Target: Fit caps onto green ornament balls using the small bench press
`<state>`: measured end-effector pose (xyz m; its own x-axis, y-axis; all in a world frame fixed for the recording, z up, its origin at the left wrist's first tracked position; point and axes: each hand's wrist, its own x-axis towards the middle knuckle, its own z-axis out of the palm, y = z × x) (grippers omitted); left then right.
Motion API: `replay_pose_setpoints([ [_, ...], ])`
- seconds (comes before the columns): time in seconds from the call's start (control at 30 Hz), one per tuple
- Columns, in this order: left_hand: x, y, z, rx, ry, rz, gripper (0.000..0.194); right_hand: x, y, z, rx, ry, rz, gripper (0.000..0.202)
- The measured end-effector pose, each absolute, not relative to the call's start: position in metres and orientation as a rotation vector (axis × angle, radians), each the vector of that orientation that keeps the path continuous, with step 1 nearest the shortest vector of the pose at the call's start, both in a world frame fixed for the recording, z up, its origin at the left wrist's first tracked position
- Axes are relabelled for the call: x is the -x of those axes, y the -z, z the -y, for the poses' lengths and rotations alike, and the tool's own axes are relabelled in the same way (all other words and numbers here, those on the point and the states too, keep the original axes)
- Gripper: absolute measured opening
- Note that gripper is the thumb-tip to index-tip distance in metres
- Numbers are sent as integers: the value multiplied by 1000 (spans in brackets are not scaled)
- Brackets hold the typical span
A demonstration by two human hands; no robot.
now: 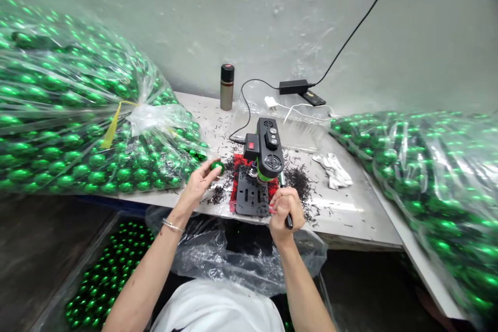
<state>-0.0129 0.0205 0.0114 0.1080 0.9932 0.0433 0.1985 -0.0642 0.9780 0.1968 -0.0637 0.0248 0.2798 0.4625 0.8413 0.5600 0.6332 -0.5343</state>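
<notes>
A shiny green ball (pixel 218 167) is pinched between the thumb and fingers of my left hand (pixel 200 181), just left of a small bench machine. My right hand (pixel 287 210) is wrapped round the black lever handle (pixel 288 222) on the machine's right side. The machine (pixel 268 148) has a black and green head with a red switch, above a slotted black base plate (pixel 252 198). Under the base lies a red mat (pixel 236 187). Black scraps (pixel 298 187) are strewn about the machine on both sides.
Big clear bags of green balls stand left (pixel 97 114) and right (pixel 439 207). Behind the machine are a flask (pixel 227 88), a power adapter (pixel 293 86), a phone (pixel 313 98) and a clear plastic tray (pixel 303 132). A white glove (pixel 333 171) lies right. Below the table are plastic-lined balls (pixel 112 270).
</notes>
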Motion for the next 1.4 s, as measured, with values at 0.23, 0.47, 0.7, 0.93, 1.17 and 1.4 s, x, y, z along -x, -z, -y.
replay_pose_setpoints([
  [0.23, -37, 15, 12, -548, -1046, -908, 38, -197, -29, 66, 971, 91, 1376, 29],
  [0.47, -57, 22, 12, -823, -1053, -1050, 44, -197, -34, 67, 950, 76, 1397, 28],
  [0.7, -69, 40, 14, -1442, -1046, -1200, 35, -196, -35, 66, 953, 92, 1405, 28],
  [0.93, -72, 49, 20, -1870, -1025, -1373, 32, -197, -35, 67, 970, 102, 1414, 28],
  [1.17, -73, 47, 19, -1893, -1041, -1309, 32, -198, -23, 68, 980, 107, 1404, 28],
  [1.4, -74, 44, 21, -1858, -1053, -1294, 32, -203, 11, 62, 941, 192, 1452, 31],
])
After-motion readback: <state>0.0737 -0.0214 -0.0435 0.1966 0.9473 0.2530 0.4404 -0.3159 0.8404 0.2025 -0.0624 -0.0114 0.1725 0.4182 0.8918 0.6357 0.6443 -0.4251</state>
